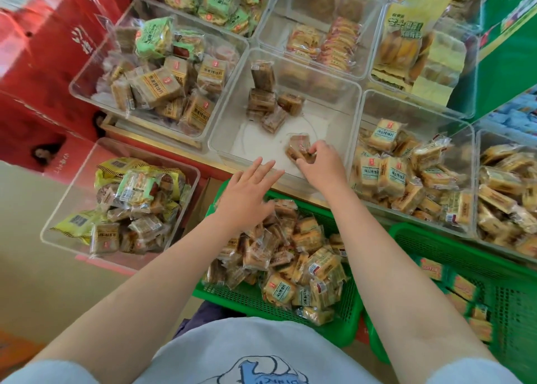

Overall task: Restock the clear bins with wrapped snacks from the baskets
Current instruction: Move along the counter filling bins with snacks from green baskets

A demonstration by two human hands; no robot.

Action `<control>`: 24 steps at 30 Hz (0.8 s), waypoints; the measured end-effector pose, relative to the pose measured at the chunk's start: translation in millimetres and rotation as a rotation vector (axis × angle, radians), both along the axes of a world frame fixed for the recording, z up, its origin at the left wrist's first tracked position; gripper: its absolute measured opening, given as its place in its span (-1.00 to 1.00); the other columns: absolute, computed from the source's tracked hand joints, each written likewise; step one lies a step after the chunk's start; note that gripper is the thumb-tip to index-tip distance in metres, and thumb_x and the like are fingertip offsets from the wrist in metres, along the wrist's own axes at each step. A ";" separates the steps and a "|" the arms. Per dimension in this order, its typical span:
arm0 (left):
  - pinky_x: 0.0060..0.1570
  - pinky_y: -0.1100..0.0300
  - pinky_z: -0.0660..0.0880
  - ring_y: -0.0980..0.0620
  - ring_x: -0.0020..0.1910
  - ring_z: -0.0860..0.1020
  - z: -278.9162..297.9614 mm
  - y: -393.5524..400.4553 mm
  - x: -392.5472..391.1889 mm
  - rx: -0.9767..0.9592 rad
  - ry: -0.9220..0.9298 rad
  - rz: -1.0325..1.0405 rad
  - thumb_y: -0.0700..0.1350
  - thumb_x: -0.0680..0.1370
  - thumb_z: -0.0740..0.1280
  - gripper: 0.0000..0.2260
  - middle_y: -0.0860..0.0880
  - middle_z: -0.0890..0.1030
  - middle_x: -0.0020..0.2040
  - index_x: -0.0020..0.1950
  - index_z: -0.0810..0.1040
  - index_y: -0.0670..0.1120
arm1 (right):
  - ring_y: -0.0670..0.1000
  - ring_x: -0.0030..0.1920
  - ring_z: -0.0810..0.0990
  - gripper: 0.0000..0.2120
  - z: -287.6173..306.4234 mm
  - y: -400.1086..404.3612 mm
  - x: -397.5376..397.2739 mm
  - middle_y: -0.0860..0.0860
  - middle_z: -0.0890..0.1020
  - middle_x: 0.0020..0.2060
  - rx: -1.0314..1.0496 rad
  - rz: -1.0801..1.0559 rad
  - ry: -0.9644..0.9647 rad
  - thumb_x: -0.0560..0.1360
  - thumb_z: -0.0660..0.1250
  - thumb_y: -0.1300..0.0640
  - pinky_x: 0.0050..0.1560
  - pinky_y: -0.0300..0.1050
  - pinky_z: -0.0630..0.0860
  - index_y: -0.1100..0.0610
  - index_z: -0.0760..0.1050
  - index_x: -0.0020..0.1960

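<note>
A clear bin (223, 139) in the middle of the display holds only a few brown wrapped snacks (263, 102) near its back. My right hand (322, 166) reaches over its front rim and pinches a brown wrapped snack (297, 148) low inside it. My left hand (247, 192) hovers with fingers spread and empty, over the far edge of a green basket (250, 296). That basket sits in front of me and is heaped with wrapped snacks (290, 253) in brown and yellow packs.
Fuller clear bins surround the middle one: on the left (87, 73), lower left (58, 218), right (465, 139) and behind. A second green basket (508, 267) stands at the right with some orange packs. Red cartons (43, 49) are stacked at the left.
</note>
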State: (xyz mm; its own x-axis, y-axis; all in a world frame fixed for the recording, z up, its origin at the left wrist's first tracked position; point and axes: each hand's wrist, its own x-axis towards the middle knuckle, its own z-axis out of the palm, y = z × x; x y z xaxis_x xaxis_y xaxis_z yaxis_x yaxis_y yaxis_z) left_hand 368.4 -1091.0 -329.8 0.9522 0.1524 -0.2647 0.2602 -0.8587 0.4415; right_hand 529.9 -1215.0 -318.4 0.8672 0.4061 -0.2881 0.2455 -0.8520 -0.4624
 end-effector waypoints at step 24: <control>0.51 -0.03 -0.16 0.12 0.56 -0.36 -22.3 31.2 -14.7 -0.040 -0.015 0.063 0.19 0.67 0.06 -0.45 0.12 -0.18 0.63 0.61 -0.08 0.22 | 0.16 0.16 0.55 -0.59 -99.1 -21.7 -99.3 0.16 0.31 0.42 -0.245 0.109 0.021 0.58 0.31 0.25 -0.06 -0.01 0.59 0.14 0.38 0.42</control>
State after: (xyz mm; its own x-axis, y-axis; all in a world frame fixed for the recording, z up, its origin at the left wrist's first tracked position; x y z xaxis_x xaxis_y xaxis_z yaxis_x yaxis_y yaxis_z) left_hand 353.7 -1059.8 -352.1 0.9448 0.2020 -0.2580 0.3067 -0.8225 0.4791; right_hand 430.6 -1236.6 -417.6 0.8153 0.4126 -0.4063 0.3343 -0.9083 -0.2515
